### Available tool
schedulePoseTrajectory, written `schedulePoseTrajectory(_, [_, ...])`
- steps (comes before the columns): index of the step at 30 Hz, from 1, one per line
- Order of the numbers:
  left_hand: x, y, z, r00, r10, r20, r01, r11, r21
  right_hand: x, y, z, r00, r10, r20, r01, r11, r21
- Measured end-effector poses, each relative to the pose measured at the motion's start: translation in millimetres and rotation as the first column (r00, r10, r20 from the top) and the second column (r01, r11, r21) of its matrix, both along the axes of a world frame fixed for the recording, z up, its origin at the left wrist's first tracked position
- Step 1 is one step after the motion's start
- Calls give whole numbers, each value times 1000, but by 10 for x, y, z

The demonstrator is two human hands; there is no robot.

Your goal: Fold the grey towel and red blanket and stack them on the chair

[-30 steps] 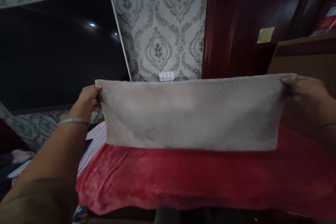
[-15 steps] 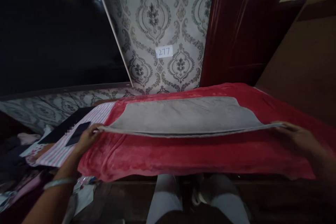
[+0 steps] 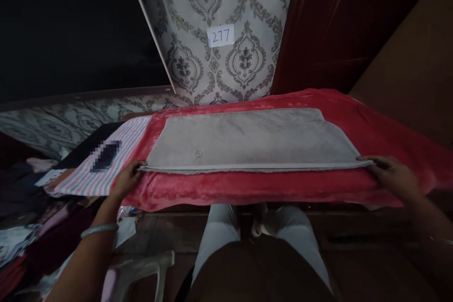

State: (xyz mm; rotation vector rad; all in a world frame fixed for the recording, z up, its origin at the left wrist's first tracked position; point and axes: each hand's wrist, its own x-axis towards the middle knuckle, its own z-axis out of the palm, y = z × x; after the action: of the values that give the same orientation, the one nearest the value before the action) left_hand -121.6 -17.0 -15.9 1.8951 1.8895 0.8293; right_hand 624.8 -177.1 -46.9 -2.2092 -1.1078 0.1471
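Observation:
A grey towel-like cloth (image 3: 240, 137) lies folded lengthwise over a red plush blanket (image 3: 226, 188). Its near edge, where layers meet, runs straight between my two hands. My left hand (image 3: 129, 177) pinches the near left corner, fingers closed on it. At the opposite end my right hand (image 3: 392, 172) grips the near right corner, thumb and fingers pressed together. A small mark shows on the cloth's left part. Both hands rest close to the red blanket's surface.
Left of the red blanket, a dark phone-like item (image 3: 105, 156) lies on a striped cloth (image 3: 136, 134). A large dark screen (image 3: 78, 28) stands behind. A plastic stool (image 3: 155, 264) and piled clothes (image 3: 38, 226) are low at left. A paper marked 277 (image 3: 221, 36) hangs on the wall.
Both hands have lowered the near edge of the grey cloth onto the red blanket; it was sagging in the air before and is now straight and flat. The view has tilted down.

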Motion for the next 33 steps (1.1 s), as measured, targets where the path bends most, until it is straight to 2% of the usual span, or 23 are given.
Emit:
schedulePoseTrajectory(7, [33, -18, -14, 996, 67, -57, -62, 994, 88, -23, -56, -53, 994, 38, -100, -29, 996, 88])
schedulePoseTrajectory(13, [-94, 76, -68, 992, -49, -117, 61, 993, 97, 13, -114, 15, 988, 95, -122, -88, 994, 61])
schedulePoseTrajectory(15, [-146, 86, -43, 979, -85, -187, 106, 989, 101, -20, -158, 78, 996, 58, -73, -54, 997, 54])
schedulePoseTrajectory(17, [-103, 53, -1, 953, -83, -291, 136, 977, 167, -134, -162, 129, 1000, 8, 30, -11, 995, 99])
schedulePoseTrajectory(18, [-31, 18, 18, 936, -83, -341, 162, 965, 208, -227, -137, 139, 997, 21, 79, -32, 990, 136])
schedulePoseTrajectory(20, [208, -73, 32, 904, -116, -410, 239, 935, 262, -483, -28, 117, 976, 161, 148, -190, 959, 209])
schedulePoseTrajectory(23, [635, -181, -44, 863, -256, -436, 376, 902, 214, -953, 214, -22, 864, 464, 198, -502, 829, 247])
schedulePoseTrajectory(25, [820, -208, -141, 846, -310, -434, 424, 884, 195, -1222, 358, -162, 782, 586, 212, -622, 754, 211])
schedulePoseTrajectory(27, [887, -220, -231, 843, -311, -440, 432, 878, 207, -1385, 458, -313, 738, 640, 214, -672, 725, 147])
schedulePoseTrajectory(29, [883, -233, -288, 833, -291, -470, 430, 875, 221, -1433, 516, -452, 730, 645, 225, -677, 727, 116])
schedulePoseTrajectory(31, [866, -247, -312, 806, -269, -527, 437, 871, 224, -1412, 544, -560, 733, 630, 256, -673, 724, 148])
schedulePoseTrajectory(33, [864, -255, -320, 770, -253, -586, 451, 865, 220, -1384, 551, -629, 725, 613, 314, -683, 699, 210])
